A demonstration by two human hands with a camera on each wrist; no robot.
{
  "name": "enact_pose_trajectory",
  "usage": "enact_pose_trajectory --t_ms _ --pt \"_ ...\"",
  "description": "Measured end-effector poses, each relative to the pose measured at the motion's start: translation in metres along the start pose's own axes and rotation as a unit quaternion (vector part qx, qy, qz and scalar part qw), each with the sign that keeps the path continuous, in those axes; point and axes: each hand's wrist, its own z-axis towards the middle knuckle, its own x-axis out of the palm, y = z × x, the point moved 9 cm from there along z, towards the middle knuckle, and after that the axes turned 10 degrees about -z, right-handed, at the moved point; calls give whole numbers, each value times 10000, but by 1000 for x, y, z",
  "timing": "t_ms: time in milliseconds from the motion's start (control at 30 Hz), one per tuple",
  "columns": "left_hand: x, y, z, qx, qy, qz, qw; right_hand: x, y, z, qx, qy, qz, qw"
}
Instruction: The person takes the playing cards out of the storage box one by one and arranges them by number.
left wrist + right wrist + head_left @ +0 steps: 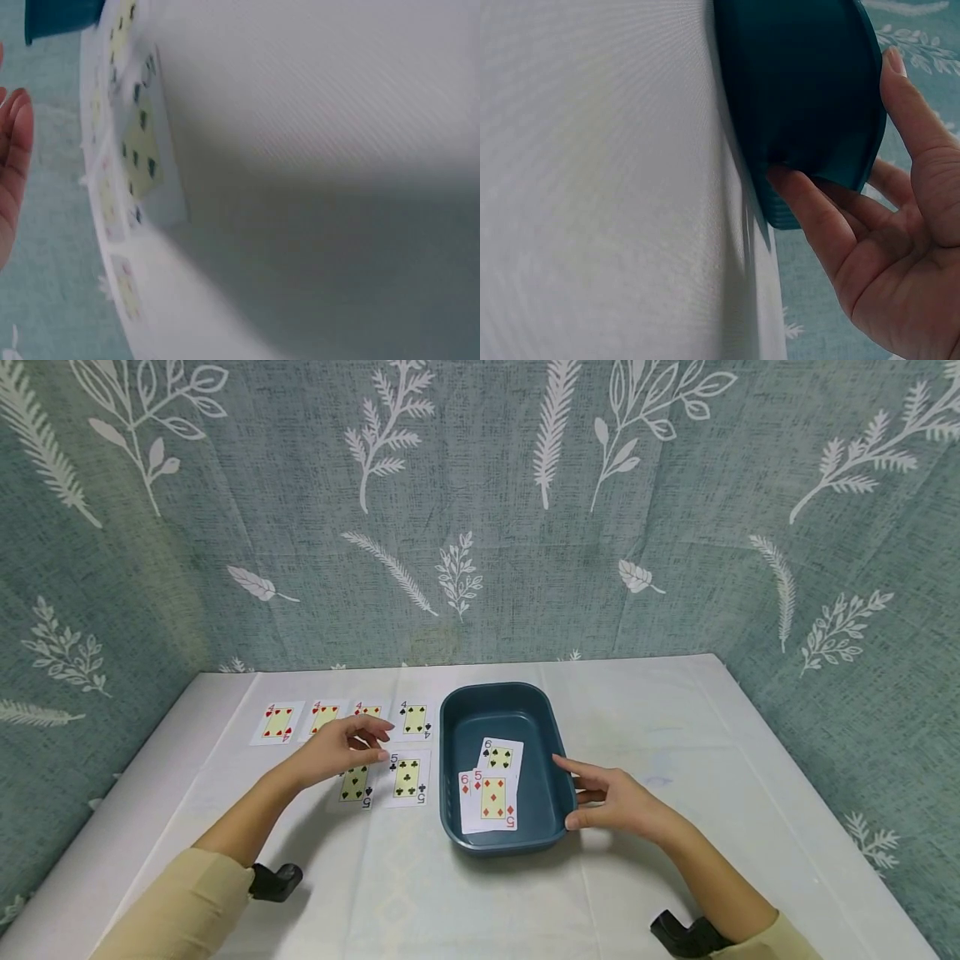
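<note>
My left hand (347, 747) hovers over the playing cards with its fingers loosely bent and nothing visible between them. Below it lie a black five (355, 787), partly hidden by the hand, and the five of clubs (407, 779). A row of fours is behind, ending in a black four (415, 720) on the right. My right hand (618, 802) holds the right side of a dark blue tray (543, 714), fingers at its rim and outer wall. Inside the tray, the five of diamonds (493, 800) overlaps a red six (466, 810) and a black six (501, 753).
The red fours, such as the four of hearts (277, 724), lie toward the back left of the white-covered table (675, 727). A patterned green cloth (480, 527) hangs behind and at the sides. The tray stands directly right of the laid-out cards.
</note>
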Motion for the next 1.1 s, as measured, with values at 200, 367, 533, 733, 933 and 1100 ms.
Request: enact_pose_trajectory --t_ms 200,367,533,733,933,1100 --pt "10 -18 9 263 -84 -61 9996 -1 -1 0 -17 -30 -46 10000" --pt "21 -31 18 368 -110 -98 9992 -1 -3 1 61 -28 16 10000" --pt "37 -40 28 448 77 -230 9987 -1 -2 1 27 -32 11 10000" --pt "60 -54 37 513 606 -224 9966 2 -2 2 -12 9 32 10000" --pt "82 -67 48 635 1111 -189 9916 2 -3 2 45 18 55 10000" --pt "99 -68 60 583 1368 -179 9887 2 -4 1 77 14 56 10000"
